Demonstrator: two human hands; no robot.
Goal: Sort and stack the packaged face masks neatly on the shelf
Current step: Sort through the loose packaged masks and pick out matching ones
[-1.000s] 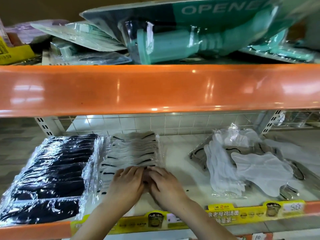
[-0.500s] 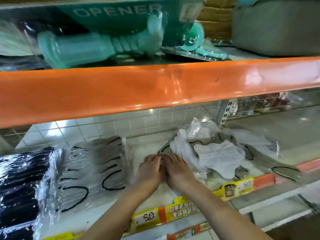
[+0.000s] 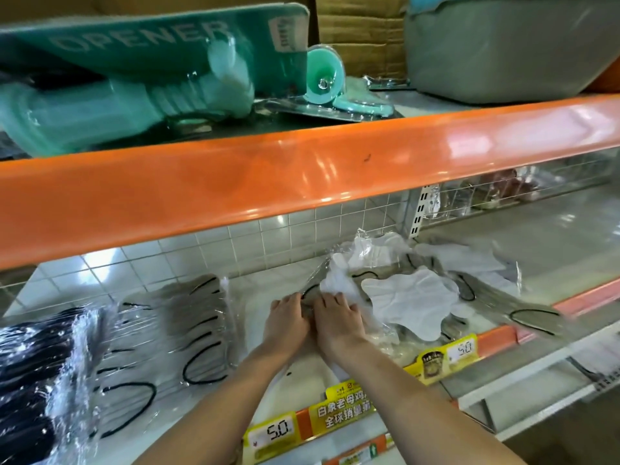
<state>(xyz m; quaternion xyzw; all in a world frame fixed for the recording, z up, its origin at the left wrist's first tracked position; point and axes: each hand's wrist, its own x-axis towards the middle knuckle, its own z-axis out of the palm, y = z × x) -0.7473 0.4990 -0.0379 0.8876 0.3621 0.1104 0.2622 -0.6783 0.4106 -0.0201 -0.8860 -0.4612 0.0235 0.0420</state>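
Note:
On the white shelf (image 3: 258,297), a neat stack of black packaged masks (image 3: 30,380) lies at the far left. Beside it is a neat stack of grey masks with black ear loops (image 3: 174,330). A loose, untidy pile of white masks (image 3: 409,297) and grey masks (image 3: 523,310) in clear wrap spreads to the right. My left hand (image 3: 287,322) and my right hand (image 3: 337,322) lie side by side, palms down. Their fingertips touch the pile's left edge. I cannot see whether the fingers curl round any packet.
The orange beam of the upper shelf (image 3: 302,182) hangs low over the masks. Above it lie teal opener packs (image 3: 134,95) and a grey bin (image 3: 503,45). A wire grid (image 3: 335,229) backs the shelf. Yellow price tags (image 3: 278,431) line the front edge.
Both hands left the grey stack and slid right together to the edge of the untidy white and grey pile. The view swung right with them.

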